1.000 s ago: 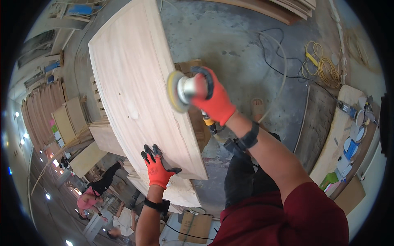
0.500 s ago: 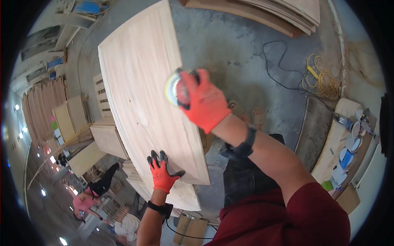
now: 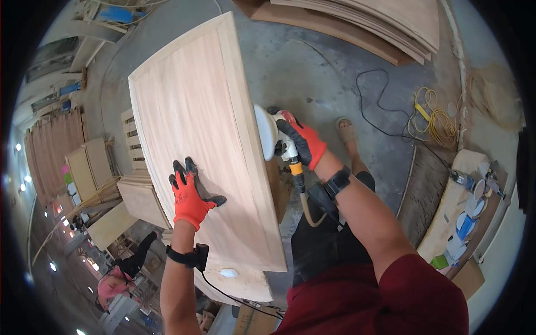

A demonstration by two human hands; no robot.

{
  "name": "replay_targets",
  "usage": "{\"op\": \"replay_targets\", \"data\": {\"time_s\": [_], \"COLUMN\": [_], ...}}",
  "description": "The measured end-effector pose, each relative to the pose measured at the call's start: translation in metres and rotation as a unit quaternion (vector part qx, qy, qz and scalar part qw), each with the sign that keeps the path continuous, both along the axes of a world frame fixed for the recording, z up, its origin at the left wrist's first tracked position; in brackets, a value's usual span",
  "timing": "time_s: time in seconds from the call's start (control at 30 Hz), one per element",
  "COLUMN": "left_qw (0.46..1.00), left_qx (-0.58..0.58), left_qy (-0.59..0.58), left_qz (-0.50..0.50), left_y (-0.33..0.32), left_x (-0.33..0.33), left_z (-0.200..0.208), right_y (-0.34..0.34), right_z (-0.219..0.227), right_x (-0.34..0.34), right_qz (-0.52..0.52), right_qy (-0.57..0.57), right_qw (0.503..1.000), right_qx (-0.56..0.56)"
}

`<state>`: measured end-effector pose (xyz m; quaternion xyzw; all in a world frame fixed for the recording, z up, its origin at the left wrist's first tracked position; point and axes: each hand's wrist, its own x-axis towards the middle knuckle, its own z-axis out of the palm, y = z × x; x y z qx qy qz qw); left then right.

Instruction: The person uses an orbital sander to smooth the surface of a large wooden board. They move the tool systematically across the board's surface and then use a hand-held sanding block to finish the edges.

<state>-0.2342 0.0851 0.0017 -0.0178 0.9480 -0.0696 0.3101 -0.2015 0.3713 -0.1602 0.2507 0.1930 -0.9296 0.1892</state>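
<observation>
A pale wooden panel (image 3: 190, 111) with a raised frame border lies before me. My left hand (image 3: 191, 198), in an orange glove with dark fingertips, rests on its face with fingers spread. My right hand (image 3: 306, 142), gloved the same way, grips a disc sander (image 3: 286, 146) just right of the panel. The sander's round white pad is turned up on edge and faces the panel's right long side; whether it touches there I cannot tell. From its orange-collared fitting a tan hose (image 3: 308, 212) curves down toward my legs.
Another board (image 3: 245, 286) shows below the panel, bearing a small white object (image 3: 229, 273). Stacked panels (image 3: 357, 28) stand at the far right. Yellow cord (image 3: 441, 123) lies coiled on the floor. Tools and discs crowd a bench (image 3: 446, 206) at right. A person in pink (image 3: 114, 285) is at lower left.
The sander has gone from over the panel's face to beside its right edge, its pad now tipped on edge. My left hand has slid farther up and left on the panel.
</observation>
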Motion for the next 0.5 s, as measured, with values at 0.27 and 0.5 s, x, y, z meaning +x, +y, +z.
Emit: {"op": "replay_targets", "data": {"time_s": [0.27,0.5], "left_qw": [1.000,1.000], "left_qx": [-0.012,0.018], "left_qy": [-0.018,-0.007], "left_qz": [-0.001,0.018], "left_y": [-0.014,0.008], "left_x": [0.002,-0.003], "left_z": [-0.005,0.008], "right_y": [0.007,0.000], "right_z": [0.074,0.129], "right_x": [-0.029,-0.067], "right_qz": [0.018,0.143], "right_qy": [0.094,0.206], "right_qw": [0.823,0.634], "right_qx": [0.559,0.731]}}
